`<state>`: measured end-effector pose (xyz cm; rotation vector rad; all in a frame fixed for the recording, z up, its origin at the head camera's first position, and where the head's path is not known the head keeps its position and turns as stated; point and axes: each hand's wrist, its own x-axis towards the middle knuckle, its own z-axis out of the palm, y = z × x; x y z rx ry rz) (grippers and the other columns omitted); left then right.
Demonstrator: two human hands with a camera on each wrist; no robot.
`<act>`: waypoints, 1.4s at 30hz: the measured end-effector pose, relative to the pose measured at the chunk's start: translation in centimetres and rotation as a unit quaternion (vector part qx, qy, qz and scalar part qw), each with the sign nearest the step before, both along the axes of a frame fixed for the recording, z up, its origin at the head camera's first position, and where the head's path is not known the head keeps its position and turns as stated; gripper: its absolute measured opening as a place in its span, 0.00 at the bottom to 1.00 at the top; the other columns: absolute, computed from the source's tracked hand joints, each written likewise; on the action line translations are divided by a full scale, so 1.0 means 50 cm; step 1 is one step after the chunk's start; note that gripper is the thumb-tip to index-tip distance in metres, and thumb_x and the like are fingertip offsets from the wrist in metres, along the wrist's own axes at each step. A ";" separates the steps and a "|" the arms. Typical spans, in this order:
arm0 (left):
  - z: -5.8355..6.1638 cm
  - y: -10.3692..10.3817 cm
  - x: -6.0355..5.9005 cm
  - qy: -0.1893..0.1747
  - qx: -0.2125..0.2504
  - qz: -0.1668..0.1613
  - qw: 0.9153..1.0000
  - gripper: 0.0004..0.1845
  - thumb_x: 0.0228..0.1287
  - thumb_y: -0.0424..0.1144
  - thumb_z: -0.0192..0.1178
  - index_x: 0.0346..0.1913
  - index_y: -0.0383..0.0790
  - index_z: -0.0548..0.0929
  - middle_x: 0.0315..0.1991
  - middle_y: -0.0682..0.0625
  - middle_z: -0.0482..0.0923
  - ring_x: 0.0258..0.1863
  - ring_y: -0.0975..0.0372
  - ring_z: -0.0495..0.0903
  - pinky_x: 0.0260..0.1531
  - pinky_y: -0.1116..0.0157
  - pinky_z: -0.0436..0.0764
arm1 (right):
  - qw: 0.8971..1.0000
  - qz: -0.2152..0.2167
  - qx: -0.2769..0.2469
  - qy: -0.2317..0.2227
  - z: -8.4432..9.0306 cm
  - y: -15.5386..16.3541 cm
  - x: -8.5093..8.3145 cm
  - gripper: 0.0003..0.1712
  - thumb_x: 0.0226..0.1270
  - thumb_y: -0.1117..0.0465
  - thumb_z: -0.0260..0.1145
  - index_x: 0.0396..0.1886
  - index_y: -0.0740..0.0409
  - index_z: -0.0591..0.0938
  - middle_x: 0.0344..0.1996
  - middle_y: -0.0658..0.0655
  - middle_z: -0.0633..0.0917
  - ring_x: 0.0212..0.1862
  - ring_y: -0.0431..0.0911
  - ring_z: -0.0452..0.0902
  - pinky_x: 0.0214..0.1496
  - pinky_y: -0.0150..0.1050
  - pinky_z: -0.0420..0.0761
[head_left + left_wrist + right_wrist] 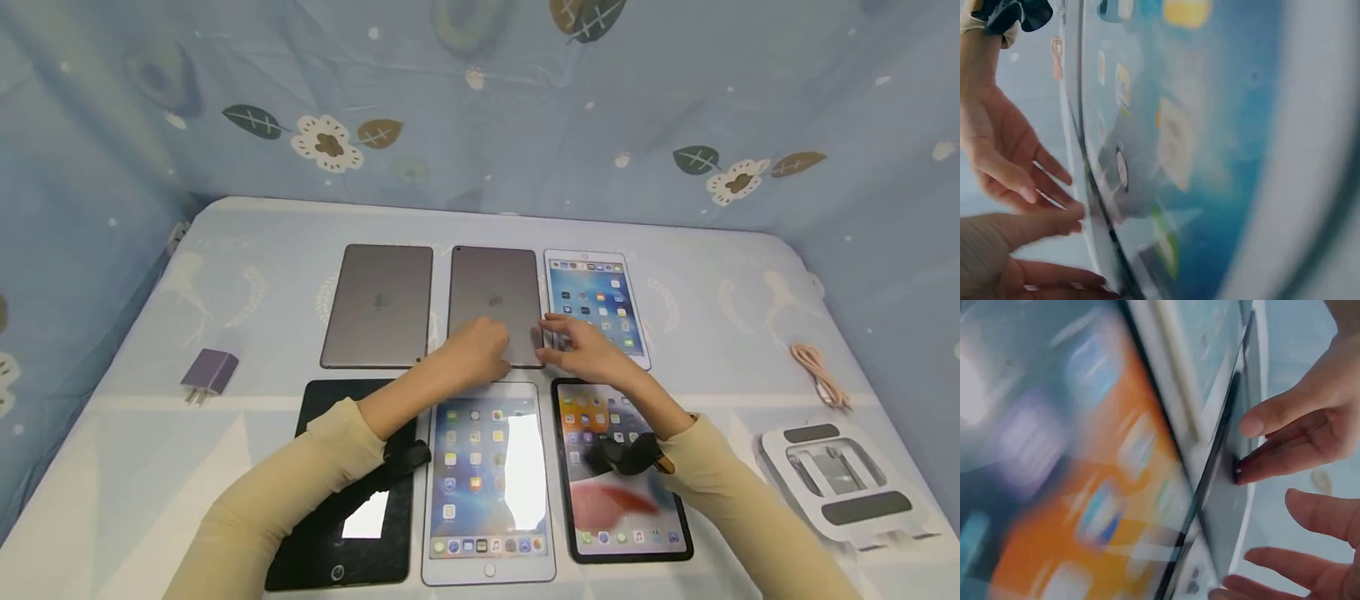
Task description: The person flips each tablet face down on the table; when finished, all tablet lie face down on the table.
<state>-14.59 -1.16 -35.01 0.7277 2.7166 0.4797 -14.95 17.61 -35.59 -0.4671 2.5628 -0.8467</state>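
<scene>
Centrally in the head view, both hands' fingers, extended and gripping nothing, meet the face-down grey tablet (495,302) at its near edge, left hand (480,350) on its lower left, right hand (585,346) at its lower-right corner.

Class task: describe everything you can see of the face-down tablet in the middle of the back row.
The grey tablet lies flat, back up, a faint logo at its centre and rounded corners, seemingly matte metal. It sits between another face-down tablet and a lit white one. The left hand rests on its near edge; the right hand touches its near right corner.
</scene>
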 end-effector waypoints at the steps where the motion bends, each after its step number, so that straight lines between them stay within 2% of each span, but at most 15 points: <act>1: -0.002 0.012 -0.006 -0.015 0.009 -0.007 1.000 0.10 0.53 0.40 0.64 0.26 0.36 0.77 0.22 0.49 0.74 0.20 0.62 0.69 0.18 0.70 0.69 | 1.000 -0.015 0.002 0.006 -0.001 0.012 -0.004 0.33 0.62 0.57 0.58 0.64 0.67 0.63 0.67 0.67 0.59 0.63 0.65 0.59 0.60 0.58 0.66; 5: -0.017 0.061 -0.027 -0.027 0.042 -0.052 0.997 0.16 0.54 0.45 0.63 0.37 0.35 0.78 0.27 0.51 0.75 0.22 0.64 0.71 0.21 0.73 0.71 | 0.997 -0.055 0.052 0.025 -0.007 0.061 -0.012 0.37 0.60 0.54 0.59 0.64 0.71 0.61 0.65 0.72 0.57 0.64 0.68 0.55 0.61 0.62 0.61; 8: -0.026 0.096 -0.038 -0.009 0.052 -0.069 0.996 0.17 0.53 0.45 0.64 0.38 0.34 0.78 0.32 0.49 0.76 0.28 0.62 0.74 0.26 0.72 0.74 | 0.993 -0.074 0.093 0.016 -0.009 0.099 -0.013 0.42 0.58 0.53 0.60 0.63 0.76 0.58 0.64 0.78 0.53 0.64 0.72 0.50 0.62 0.63 0.57; 11: -0.031 0.124 -0.045 0.004 0.039 -0.063 0.997 0.15 0.51 0.46 0.65 0.32 0.36 0.77 0.47 0.38 0.75 0.43 0.56 0.77 0.37 0.69 0.78 | 0.988 -0.103 0.114 -0.001 -0.014 0.135 -0.015 0.46 0.56 0.52 0.62 0.63 0.79 0.54 0.63 0.81 0.51 0.64 0.72 0.51 0.62 0.63 0.58; 14: -0.033 0.144 -0.048 0.012 0.016 -0.058 0.998 0.16 0.50 0.48 0.66 0.27 0.37 0.77 0.62 0.27 0.60 0.59 0.46 0.68 0.46 0.66 0.78 | 0.982 -0.141 0.122 -0.014 -0.018 0.161 -0.019 0.48 0.55 0.49 0.64 0.61 0.80 0.54 0.59 0.80 0.57 0.58 0.67 0.59 0.60 0.60 0.63; 16: -0.035 0.154 -0.049 0.014 0.002 -0.055 0.998 0.17 0.50 0.49 0.66 0.28 0.37 0.78 0.64 0.24 0.52 0.64 0.42 0.60 0.50 0.63 0.77 | 0.980 -0.161 0.119 -0.019 -0.022 0.173 -0.022 0.50 0.53 0.48 0.65 0.60 0.80 0.54 0.56 0.78 0.61 0.52 0.63 0.62 0.58 0.58 0.66; 20: -0.035 0.169 -0.047 0.022 -0.033 -0.057 0.998 0.19 0.51 0.50 0.65 0.33 0.35 0.80 0.63 0.24 0.53 0.65 0.40 0.57 0.57 0.58 0.71 | 0.978 -0.182 0.099 -0.034 -0.028 0.183 -0.027 0.52 0.51 0.46 0.67 0.59 0.81 0.55 0.53 0.78 0.63 0.49 0.61 0.63 0.55 0.57 0.68; 24: -0.034 0.171 -0.042 0.022 -0.049 -0.059 0.997 0.17 0.53 0.50 0.63 0.31 0.36 0.81 0.62 0.23 0.56 0.64 0.37 0.56 0.60 0.53 0.65 | 0.970 -0.225 0.001 -0.090 -0.023 0.185 -0.029 0.47 0.56 0.48 0.63 0.61 0.79 0.56 0.64 0.77 0.52 0.63 0.66 0.53 0.63 0.60 0.58; 27: -0.031 0.168 -0.042 0.017 -0.033 -0.051 0.998 0.17 0.54 0.51 0.62 0.25 0.38 0.79 0.59 0.26 0.63 0.64 0.37 0.57 0.62 0.52 0.63 | 0.936 -0.294 -0.138 -0.134 -0.008 0.189 -0.026 0.37 0.62 0.52 0.58 0.61 0.73 0.59 0.65 0.67 0.56 0.68 0.58 0.49 0.69 0.55 0.51; 29: -0.028 0.164 -0.043 0.015 -0.014 -0.049 0.999 0.17 0.54 0.50 0.62 0.23 0.39 0.78 0.54 0.32 0.72 0.61 0.43 0.66 0.59 0.57 0.69 | 0.900 -0.328 -0.251 -0.143 0.002 0.189 -0.023 0.27 0.63 0.56 0.58 0.56 0.66 0.64 0.58 0.59 0.68 0.62 0.49 0.62 0.66 0.44 0.62; 31: -0.024 0.161 -0.045 0.014 0.006 -0.053 0.998 0.17 0.54 0.50 0.62 0.24 0.38 0.77 0.46 0.39 0.78 0.53 0.51 0.73 0.52 0.62 0.75 | 0.865 -0.335 -0.350 -0.132 0.013 0.186 -0.021 0.18 0.63 0.61 0.59 0.50 0.61 0.66 0.42 0.49 0.77 0.45 0.39 0.74 0.52 0.31 0.74; 33: -0.021 0.161 -0.047 0.016 0.023 -0.063 0.998 0.16 0.55 0.49 0.62 0.26 0.38 0.77 0.39 0.45 0.79 0.42 0.58 0.75 0.42 0.67 0.77 | 0.848 -0.321 -0.406 -0.115 0.026 0.183 -0.021 0.13 0.62 0.64 0.59 0.44 0.57 0.67 0.32 0.44 0.81 0.31 0.35 0.77 0.34 0.26 0.77; 35: -0.020 0.166 -0.047 0.022 0.022 -0.072 0.997 0.17 0.56 0.50 0.61 0.30 0.37 0.78 0.40 0.45 0.78 0.39 0.60 0.73 0.38 0.69 0.77 | 0.848 -0.311 -0.420 -0.092 0.039 0.181 -0.019 0.11 0.62 0.66 0.59 0.42 0.56 0.68 0.27 0.44 0.84 0.27 0.36 0.80 0.29 0.27 0.78; 39: -0.021 0.189 -0.044 0.014 0.017 -0.080 0.997 0.25 0.59 0.51 0.57 0.46 0.29 0.77 0.54 0.35 0.72 0.50 0.55 0.75 0.48 0.69 0.77 | 0.862 -0.313 -0.393 -0.062 0.062 0.184 -0.012 0.12 0.63 0.64 0.58 0.45 0.56 0.69 0.25 0.42 0.85 0.26 0.35 0.80 0.26 0.27 0.77; 42: -0.024 0.205 -0.040 -0.011 0.013 -0.078 0.997 0.34 0.62 0.52 0.54 0.59 0.25 0.67 0.63 0.30 0.60 0.59 0.50 0.70 0.53 0.66 0.74 | 0.876 -0.311 -0.366 -0.049 0.052 0.205 -0.013 0.21 0.63 0.60 0.59 0.54 0.60 0.68 0.27 0.41 0.84 0.27 0.34 0.80 0.26 0.28 0.78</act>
